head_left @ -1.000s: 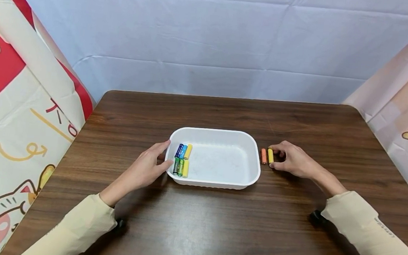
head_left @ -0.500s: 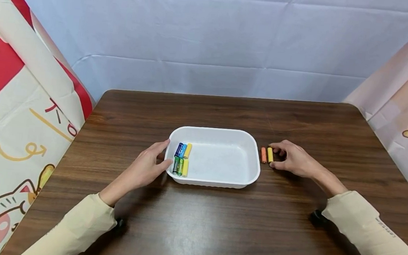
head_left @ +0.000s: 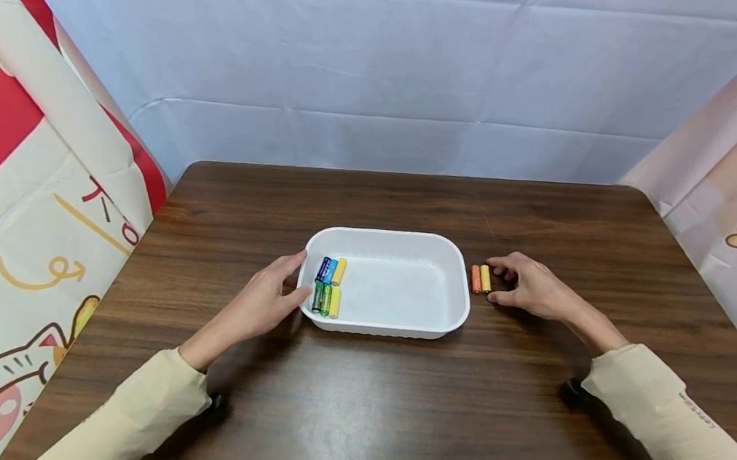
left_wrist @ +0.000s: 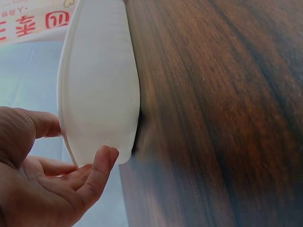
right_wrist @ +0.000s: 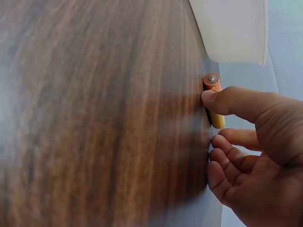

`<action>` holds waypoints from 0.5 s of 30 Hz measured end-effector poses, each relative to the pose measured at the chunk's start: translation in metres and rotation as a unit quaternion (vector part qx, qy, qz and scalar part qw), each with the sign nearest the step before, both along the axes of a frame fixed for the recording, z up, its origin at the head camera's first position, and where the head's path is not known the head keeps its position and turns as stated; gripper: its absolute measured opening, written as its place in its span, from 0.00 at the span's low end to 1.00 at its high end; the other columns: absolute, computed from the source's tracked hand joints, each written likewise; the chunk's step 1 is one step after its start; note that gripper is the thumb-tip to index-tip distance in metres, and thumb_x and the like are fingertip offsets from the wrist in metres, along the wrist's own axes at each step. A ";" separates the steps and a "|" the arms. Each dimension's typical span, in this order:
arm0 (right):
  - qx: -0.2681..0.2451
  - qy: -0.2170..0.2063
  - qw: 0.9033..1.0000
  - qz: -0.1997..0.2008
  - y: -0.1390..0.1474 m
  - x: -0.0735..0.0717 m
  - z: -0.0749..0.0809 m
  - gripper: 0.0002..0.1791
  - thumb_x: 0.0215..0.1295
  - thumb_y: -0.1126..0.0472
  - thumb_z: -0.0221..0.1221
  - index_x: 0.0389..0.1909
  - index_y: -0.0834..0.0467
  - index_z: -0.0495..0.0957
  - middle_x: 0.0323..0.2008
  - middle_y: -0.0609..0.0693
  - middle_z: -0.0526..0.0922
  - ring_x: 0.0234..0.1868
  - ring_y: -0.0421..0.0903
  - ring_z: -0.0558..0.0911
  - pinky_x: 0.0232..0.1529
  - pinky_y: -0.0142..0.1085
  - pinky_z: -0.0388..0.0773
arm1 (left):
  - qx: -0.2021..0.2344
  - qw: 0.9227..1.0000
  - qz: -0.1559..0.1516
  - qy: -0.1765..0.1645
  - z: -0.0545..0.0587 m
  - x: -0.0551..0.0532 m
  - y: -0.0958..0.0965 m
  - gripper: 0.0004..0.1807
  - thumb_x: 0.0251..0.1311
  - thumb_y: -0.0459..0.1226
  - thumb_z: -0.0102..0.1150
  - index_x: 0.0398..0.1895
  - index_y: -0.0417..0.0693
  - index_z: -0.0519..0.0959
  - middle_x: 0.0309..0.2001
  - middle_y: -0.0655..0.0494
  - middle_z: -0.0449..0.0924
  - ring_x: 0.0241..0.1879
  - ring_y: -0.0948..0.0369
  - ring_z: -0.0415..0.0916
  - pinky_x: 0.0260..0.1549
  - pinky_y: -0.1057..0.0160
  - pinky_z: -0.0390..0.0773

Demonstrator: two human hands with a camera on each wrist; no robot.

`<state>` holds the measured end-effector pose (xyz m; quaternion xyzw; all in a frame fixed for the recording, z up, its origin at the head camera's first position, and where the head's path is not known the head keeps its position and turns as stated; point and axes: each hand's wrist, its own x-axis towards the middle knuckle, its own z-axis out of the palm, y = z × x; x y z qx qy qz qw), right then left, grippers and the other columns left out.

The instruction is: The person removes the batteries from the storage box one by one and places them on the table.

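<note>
At the left end of a white plastic tray (head_left: pixel 399 331), my left hand (head_left: pixel 260 301) holds the rim. Thumb and fingertips meet the rim and outer wall in the left wrist view. Inside that end lie several small batteries (head_left: pixel 326 301) in two rows, coloured blue, green and yellow. Just right of the tray, an orange battery (head_left: pixel 476 279) and a yellow battery (head_left: pixel 485 279) lie side by side on the table. My right hand (head_left: pixel 528 288) is beside the yellow battery, thumb and forefinger spread near its ends. The right wrist view shows the thumb covering one end.
A dark wood-grain table (head_left: pixel 353 404) bears everything. Behind it hangs a pale cloth (head_left: pixel 382 70). Printed cloths with cartoon figures hang at the left (head_left: pixel 2 286) and right sides. The tray's right wall stands close to the orange battery.
The yellow battery has shifted slightly left, closing the gap to the orange one. My right hand stays almost where it was, and the left hand and tray have not visibly moved.
</note>
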<state>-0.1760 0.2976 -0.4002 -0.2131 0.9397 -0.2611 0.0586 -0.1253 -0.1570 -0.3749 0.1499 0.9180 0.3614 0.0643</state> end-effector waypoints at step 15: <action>-0.008 -0.013 1.000 0.011 0.001 0.002 0.009 0.34 0.61 0.61 0.74 0.64 0.72 0.75 0.47 0.59 0.80 0.46 0.54 0.79 0.45 0.48 0.78 | 0.005 1.000 0.003 -0.010 0.001 0.001 0.000 0.36 0.72 0.35 0.59 0.78 0.33 0.59 0.73 0.37 0.65 0.56 0.47 0.79 0.53 0.47 0.79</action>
